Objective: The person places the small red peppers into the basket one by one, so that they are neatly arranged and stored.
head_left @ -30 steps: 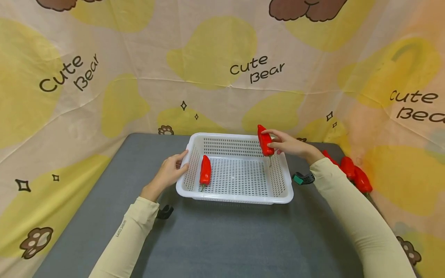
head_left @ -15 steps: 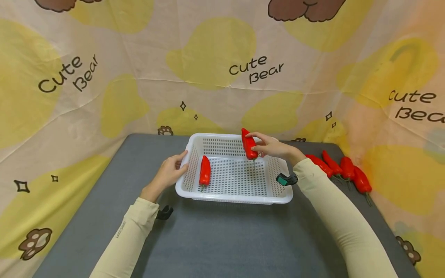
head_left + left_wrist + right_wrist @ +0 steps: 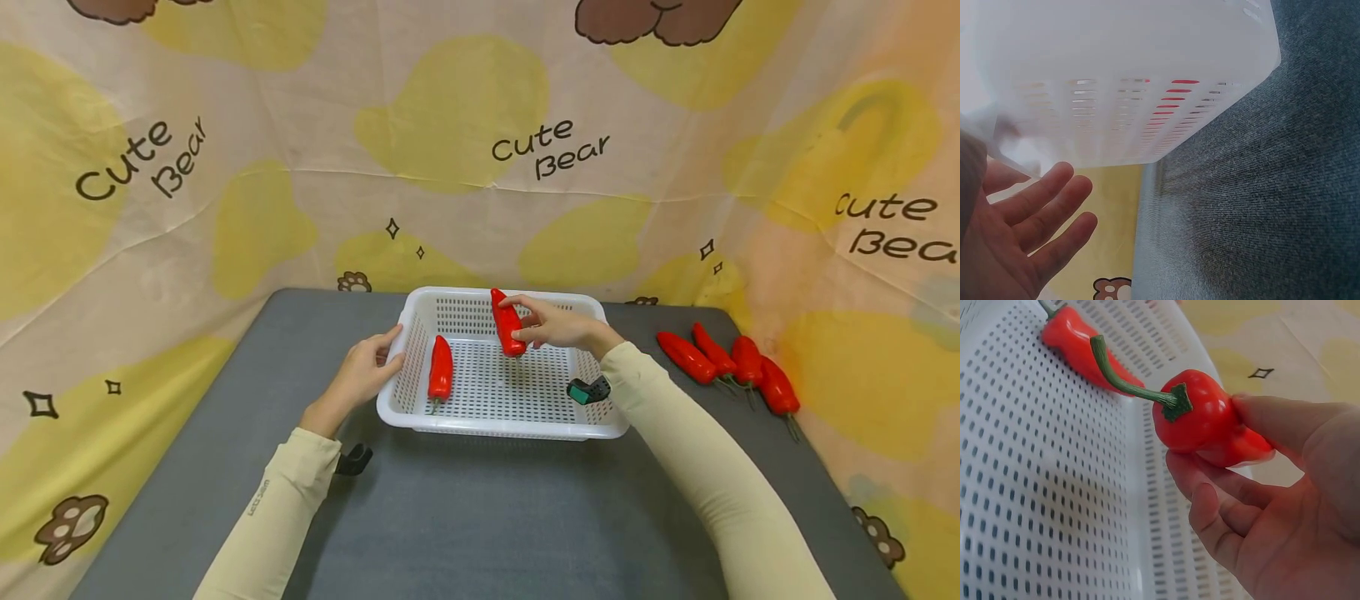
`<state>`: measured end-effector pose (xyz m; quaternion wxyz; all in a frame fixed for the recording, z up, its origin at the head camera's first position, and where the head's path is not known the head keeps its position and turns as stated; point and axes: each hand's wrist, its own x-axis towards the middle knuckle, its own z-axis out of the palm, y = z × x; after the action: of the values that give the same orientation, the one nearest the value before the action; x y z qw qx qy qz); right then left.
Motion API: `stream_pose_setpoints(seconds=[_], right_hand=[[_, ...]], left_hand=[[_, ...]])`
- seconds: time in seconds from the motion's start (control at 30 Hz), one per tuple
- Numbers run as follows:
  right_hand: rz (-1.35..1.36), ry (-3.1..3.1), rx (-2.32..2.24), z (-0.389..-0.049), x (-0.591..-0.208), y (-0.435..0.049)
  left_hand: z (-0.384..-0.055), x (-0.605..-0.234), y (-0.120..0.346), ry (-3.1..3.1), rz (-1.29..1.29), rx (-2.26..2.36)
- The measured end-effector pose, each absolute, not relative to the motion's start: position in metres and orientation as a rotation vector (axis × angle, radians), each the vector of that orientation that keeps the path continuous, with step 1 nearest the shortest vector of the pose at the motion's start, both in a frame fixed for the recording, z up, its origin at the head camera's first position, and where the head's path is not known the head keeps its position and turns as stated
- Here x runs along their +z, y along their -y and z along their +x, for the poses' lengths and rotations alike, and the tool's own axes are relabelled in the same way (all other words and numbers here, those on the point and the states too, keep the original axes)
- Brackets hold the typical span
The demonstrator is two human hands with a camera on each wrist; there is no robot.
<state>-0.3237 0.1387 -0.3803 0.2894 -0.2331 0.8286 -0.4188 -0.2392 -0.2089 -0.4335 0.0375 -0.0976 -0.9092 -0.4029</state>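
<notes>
My right hand [image 3: 558, 323] pinches a long red pepper [image 3: 506, 323] between thumb and fingers, over the back middle of a white slotted plastic basket [image 3: 510, 430]. In the right wrist view the pepper's curved green stem [image 3: 1141, 392] points toward the basket floor. A second red pepper [image 3: 441, 369] lies inside at the basket's left end. My left hand [image 3: 363, 369] holds the basket's left rim, thumb over the edge. The left wrist view shows several of its fingers [image 3: 1063, 240] loosely bent outside the wall, under the rim.
Several more red peppers [image 3: 746, 362] lie in a row on the grey table [image 3: 480, 517], right of the basket. A printed cloth [image 3: 450, 117] hangs behind and along the sides of the table.
My right hand has carried its pepper leftward and slightly lower over the basket. The row of peppers on the right has come out from behind the right arm. The left hand stays at the rim.
</notes>
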Motion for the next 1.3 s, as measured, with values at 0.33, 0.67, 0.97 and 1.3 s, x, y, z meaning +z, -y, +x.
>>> stream_pose_setpoints(seconds=[0.33,0.67,0.97,1.3], right_hand=[[-0.609,-2.164,-1.086,-0.326,-0.393,-0.109],[-0.567,-2.082,-1.100,-0.330,-0.410,-0.086],[-0.569,-2.013,-1.101,-0.332,-0.419,-0.075],[-0.521,-2.023,-1.003,-0.331,-0.424,-0.069]], left_hand=[[-0.240,-0.434,0.209,2.791,-0.305,-1.226],[-0.240,-0.435,0.210,2.796,-0.293,-1.217],[-0.239,-0.434,0.209,2.802,-0.285,-1.217],[-0.240,-0.434,0.208,2.809,-0.274,-1.218]])
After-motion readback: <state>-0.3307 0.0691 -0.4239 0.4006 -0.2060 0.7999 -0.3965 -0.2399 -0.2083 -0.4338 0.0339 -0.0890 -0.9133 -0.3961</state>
